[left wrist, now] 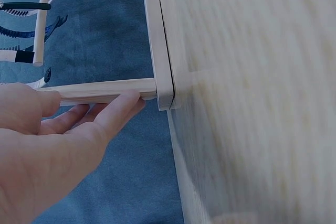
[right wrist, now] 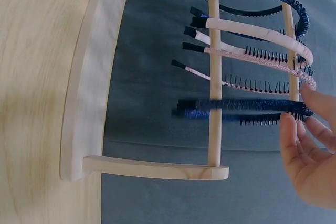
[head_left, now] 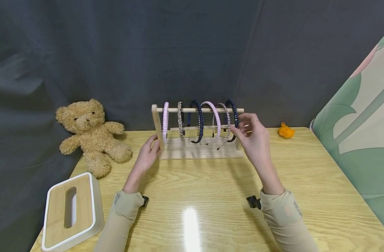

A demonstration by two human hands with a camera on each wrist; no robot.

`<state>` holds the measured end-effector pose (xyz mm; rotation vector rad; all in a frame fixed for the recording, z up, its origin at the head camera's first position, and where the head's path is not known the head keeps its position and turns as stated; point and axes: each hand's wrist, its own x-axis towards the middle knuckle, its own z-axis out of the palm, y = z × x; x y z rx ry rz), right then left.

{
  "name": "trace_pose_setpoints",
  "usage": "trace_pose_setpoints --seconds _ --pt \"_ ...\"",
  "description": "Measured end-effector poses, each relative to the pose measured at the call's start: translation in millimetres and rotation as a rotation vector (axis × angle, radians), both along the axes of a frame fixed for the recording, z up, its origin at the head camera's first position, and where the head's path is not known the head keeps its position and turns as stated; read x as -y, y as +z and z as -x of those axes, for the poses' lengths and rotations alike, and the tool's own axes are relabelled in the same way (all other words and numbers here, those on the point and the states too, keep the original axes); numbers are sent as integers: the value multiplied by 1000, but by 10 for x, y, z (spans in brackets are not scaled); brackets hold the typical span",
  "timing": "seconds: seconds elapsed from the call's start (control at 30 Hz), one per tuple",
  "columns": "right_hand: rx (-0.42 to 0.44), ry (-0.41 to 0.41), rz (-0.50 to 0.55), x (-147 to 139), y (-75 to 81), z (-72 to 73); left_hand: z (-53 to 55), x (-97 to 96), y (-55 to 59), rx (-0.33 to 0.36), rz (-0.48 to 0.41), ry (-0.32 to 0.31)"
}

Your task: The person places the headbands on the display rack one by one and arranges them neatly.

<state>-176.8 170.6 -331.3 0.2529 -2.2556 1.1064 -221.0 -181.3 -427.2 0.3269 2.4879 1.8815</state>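
A wooden headband rack (head_left: 201, 153) stands at the back of the table with several headbands hung over its top bar. My left hand (head_left: 147, 153) grips the rack's left post (left wrist: 105, 91), thumb on one side and fingers on the other. At the right end, my right hand (head_left: 255, 138) pinches a dark blue headband (right wrist: 252, 105) by its curved top, and the band still loops round the bar. Left of it hang a sparkly pink headband (head_left: 227, 122), a pale pink one (head_left: 215, 115), another dark blue one (head_left: 200, 120), a glittery silver one (head_left: 180, 119) and a lilac one (head_left: 165, 122).
A teddy bear (head_left: 91, 134) sits at the back left against the dark curtain (head_left: 192, 52). In front of it is a tissue box (head_left: 95, 206) with a wooden lid. An orange crumpled item (head_left: 286, 131) lies at the back right, near a floral panel (head_left: 362, 140).
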Motion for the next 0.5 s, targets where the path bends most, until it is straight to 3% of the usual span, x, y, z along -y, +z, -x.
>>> trace_pose_setpoints --seconds 0.27,0.5 --pt "-3 -18 -2 -35 -32 -58 4 -27 0 4 -17 -10" --pt "-3 5 10 -44 -41 -127 -5 73 -23 29 -20 -18"
